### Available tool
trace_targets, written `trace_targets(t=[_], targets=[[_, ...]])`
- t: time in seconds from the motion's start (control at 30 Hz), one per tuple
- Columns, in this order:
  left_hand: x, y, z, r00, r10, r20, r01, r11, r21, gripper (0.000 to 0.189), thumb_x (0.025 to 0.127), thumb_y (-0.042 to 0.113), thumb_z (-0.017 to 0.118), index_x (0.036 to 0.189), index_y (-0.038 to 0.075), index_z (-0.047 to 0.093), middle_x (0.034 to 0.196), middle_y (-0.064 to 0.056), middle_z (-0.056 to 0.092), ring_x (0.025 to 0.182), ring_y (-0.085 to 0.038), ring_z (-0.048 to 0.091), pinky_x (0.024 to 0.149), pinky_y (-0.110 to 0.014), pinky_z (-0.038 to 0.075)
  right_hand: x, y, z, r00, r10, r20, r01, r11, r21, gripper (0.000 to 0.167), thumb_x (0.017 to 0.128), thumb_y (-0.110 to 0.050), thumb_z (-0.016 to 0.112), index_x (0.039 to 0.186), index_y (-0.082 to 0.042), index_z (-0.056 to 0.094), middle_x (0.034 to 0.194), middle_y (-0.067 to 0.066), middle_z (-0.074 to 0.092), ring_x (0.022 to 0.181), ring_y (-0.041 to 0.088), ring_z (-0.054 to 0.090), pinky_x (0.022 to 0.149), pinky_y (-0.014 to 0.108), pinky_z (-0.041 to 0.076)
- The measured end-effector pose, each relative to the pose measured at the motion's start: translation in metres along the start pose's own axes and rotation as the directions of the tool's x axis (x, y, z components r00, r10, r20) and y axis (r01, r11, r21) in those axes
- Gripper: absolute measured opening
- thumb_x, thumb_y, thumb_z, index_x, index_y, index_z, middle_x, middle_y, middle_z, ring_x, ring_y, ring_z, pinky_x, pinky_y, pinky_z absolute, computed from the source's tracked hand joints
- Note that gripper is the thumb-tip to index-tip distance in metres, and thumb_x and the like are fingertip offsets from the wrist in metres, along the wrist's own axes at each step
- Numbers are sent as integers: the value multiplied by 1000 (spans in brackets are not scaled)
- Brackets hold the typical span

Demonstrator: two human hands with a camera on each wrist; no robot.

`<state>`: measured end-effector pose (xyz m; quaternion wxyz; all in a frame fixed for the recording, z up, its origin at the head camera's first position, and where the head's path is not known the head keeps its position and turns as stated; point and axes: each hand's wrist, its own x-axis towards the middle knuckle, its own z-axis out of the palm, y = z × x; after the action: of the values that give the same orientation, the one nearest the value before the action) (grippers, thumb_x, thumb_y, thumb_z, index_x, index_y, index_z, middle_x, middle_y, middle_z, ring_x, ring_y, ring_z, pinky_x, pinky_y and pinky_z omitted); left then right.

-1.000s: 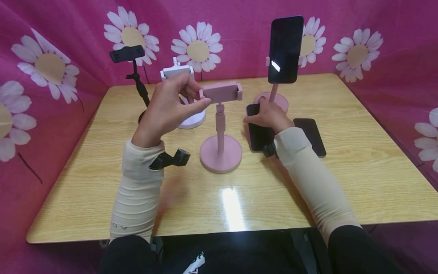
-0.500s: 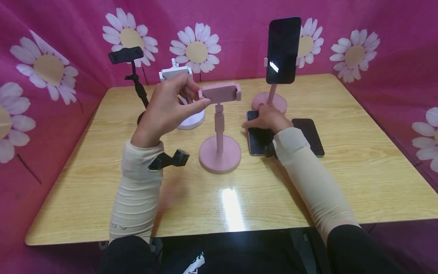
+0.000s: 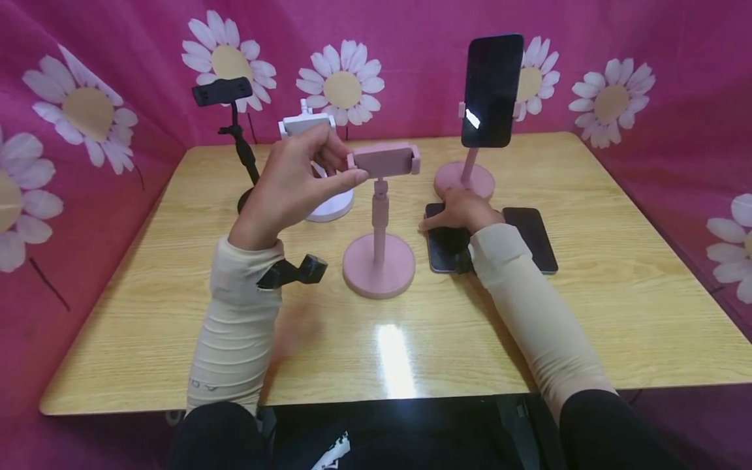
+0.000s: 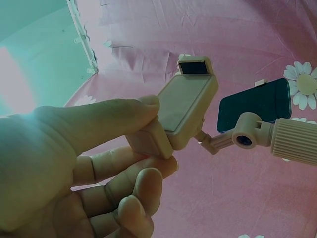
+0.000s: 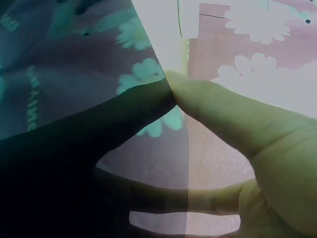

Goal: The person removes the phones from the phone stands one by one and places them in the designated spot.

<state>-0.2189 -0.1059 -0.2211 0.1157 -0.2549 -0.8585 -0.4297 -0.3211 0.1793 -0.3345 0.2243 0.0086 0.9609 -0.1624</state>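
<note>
- Worktop (image 3: pixel 317 365): carried all the stands and two flat phones.
- Near pink phone stand (image 3: pixel 380 222): upright, centred before the person. Broad round base presumably there to resist tipping. Its clamp (image 3: pixel 384 160) lay crosswise at the top, with no phone in it.
- Flat left phone (image 3: pixel 442 253) and flat right phone (image 3: pixel 533 241): side by side, dark faces up, probably laid there for easy reach of the right side.
- Left hand (image 3: pixel 294 183): thumb and nearest fingers closed in a pinch on the clamp's left end; remaining fingers loosely curled, holding nothing. Read as steadying the stand's head. The clamp's end sat between thumb and fingers; the rest of it ran out to the right, past the fingertips.
- Right hand (image 3: pixel 467 207): over the far part of the flat left phone, thumb out to its left edge, other fingers bent near its far end. The phone lay beneath the fingers; whether they gripped it or merely touched, could not tell.
- White phone stand (image 3: pixel 330 207): behind the left hand, partly hidden.
- Black phone stand (image 3: pixel 243 151): farther left, foot partly covered by the left hand.
- Far pink phone stand (image 3: pixel 468 171): just beyond the right hand, holding a mounted phone (image 3: pixel 493 85) upright, apparently for viewing.
</note>
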Motion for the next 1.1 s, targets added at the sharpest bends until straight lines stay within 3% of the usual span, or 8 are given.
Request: trace_targets(t=[0.33,0.53,0.73,0.93,1.1], targets=[[1,2,0,1000,-14,12,14,1000,4,31,82,24,78,100,5,61,89,-4,65,80,-15,57,72,-30,46,2,2,3,999,35,-18,-36,999,-9,98,71,-63,74,143,-10,34,135,26,31,117,41,38,97,66,35],[1,2,0,1000,-26,8,26,1000,5,31,82,24,78,101,5,61,89,-4,65,81,-15,57,72,-30,46,1,1,6,999,17,-39,-18,1000,-24,93,72,-60,74,138,-5,37,124,23,40,112,39,43,95,62,39],[1,2,0,999,-40,10,40,999,13,33,82,25,78,106,6,64,90,-5,65,82,-16,57,73,-31,46,0,-2,7,998,33,-44,-35,999,-26,92,73,-59,75,139,-6,38,130,27,34,112,41,40,94,64,39],[-1,3,0,999,-26,33,23,997,70,38,82,26,78,113,6,67,90,-5,66,82,-15,61,72,-31,48,-1,-3,8,998,61,-33,-62,998,-22,96,71,-61,75,142,-9,36,133,28,29,112,45,40,91,67,39],[-3,4,-1,999,24,40,-28,993,111,35,82,20,78,112,5,68,91,-5,67,84,-14,60,74,-30,51,-5,-1,3,999,47,-9,-47,999,-18,98,69,-60,78,144,-14,35,135,26,31,115,44,40,91,68,39]])
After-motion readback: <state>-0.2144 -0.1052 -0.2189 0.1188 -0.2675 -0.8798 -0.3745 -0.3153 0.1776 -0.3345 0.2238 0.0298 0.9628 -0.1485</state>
